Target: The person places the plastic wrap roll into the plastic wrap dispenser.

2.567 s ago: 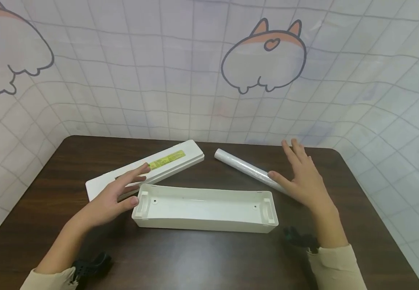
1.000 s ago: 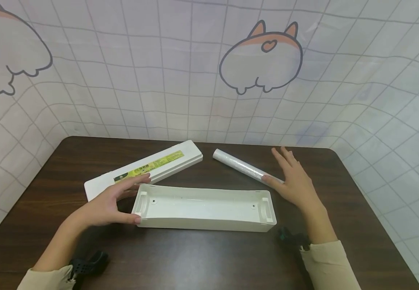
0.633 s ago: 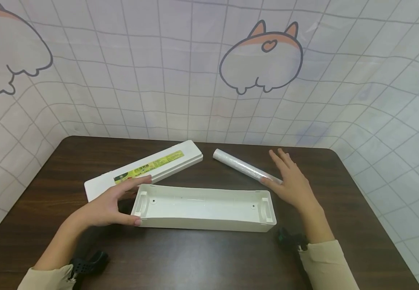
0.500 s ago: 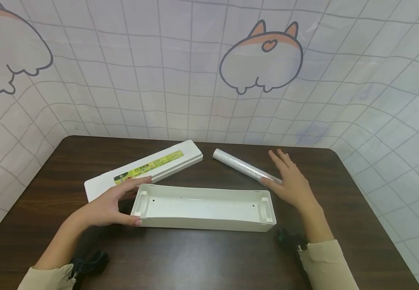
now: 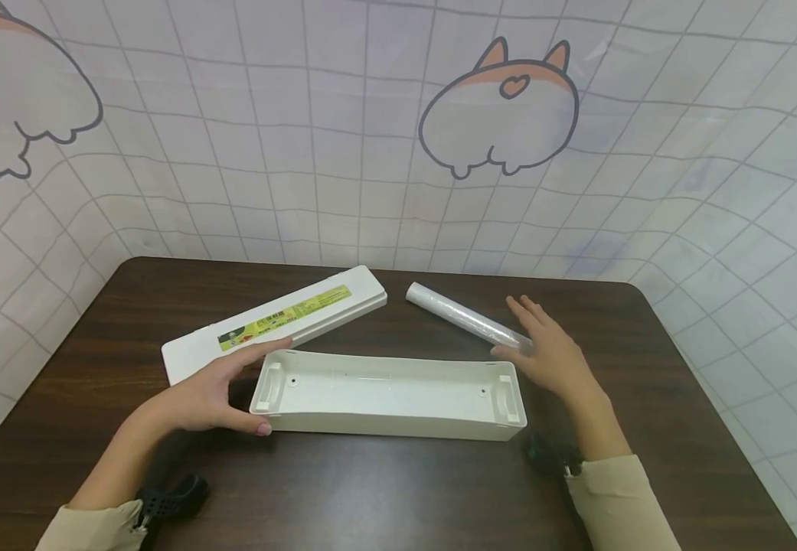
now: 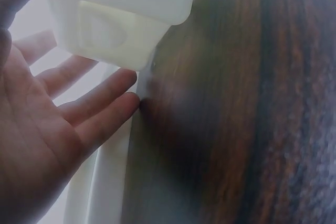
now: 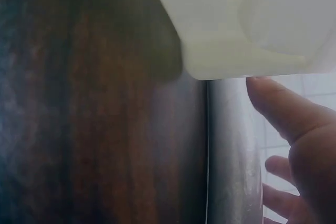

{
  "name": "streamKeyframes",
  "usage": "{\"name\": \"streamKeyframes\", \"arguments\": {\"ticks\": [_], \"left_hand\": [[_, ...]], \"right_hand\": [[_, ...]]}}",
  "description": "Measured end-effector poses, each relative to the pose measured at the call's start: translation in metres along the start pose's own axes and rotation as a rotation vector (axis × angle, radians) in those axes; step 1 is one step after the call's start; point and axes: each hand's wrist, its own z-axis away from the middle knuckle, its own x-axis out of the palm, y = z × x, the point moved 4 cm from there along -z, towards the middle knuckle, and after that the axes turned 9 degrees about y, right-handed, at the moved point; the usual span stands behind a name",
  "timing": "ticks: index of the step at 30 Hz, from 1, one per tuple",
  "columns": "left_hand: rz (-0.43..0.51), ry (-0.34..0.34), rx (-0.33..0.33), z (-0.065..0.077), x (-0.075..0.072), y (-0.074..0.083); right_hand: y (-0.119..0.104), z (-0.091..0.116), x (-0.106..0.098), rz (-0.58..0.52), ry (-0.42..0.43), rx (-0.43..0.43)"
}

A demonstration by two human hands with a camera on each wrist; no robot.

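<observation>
A long cream plastic box [image 5: 384, 425], open at the top, lies across the middle of the table. Around its left end, my left hand [image 5: 201, 398] is spread, thumb by the front corner and fingers behind; the left wrist view shows those fingers loosely extended beside the box's end wall [image 6: 115, 30]. My right hand [image 5: 555, 358] hovers over the near end of a clear-wrapped roll of cling film [image 5: 463, 314], fingers extended. In the right wrist view its thumb tip is close under the box's edge [image 7: 226, 56]; whether it touches cannot be told.
Behind the box on the left lies a long white lid [image 5: 277, 321] with a yellow-green label, set at a slant. The dark wooden table [image 5: 384, 497] ends at the back against a white grid-patterned curtain [image 5: 336, 153].
My left hand has come down around the box's left end. My right hand has moved left and nearer, towards the box's right end. Box, lid and roll lie as before.
</observation>
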Motion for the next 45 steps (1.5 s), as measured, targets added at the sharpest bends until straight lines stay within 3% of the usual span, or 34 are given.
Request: {"name": "streamKeyframes", "arguments": {"ticks": [16, 45], "left_hand": [[-0.047, 0.014, 0.016, 0.0001, 0.0012, 0.0019], [-0.047, 0.012, -0.002, -0.0010, 0.0016, 0.0011]], "right_hand": [[0.0005, 0.0018, 0.0060, 0.045, -0.003, -0.047], [-0.0028, 0.0037, 0.0046, 0.097, -0.007, -0.027]]}}
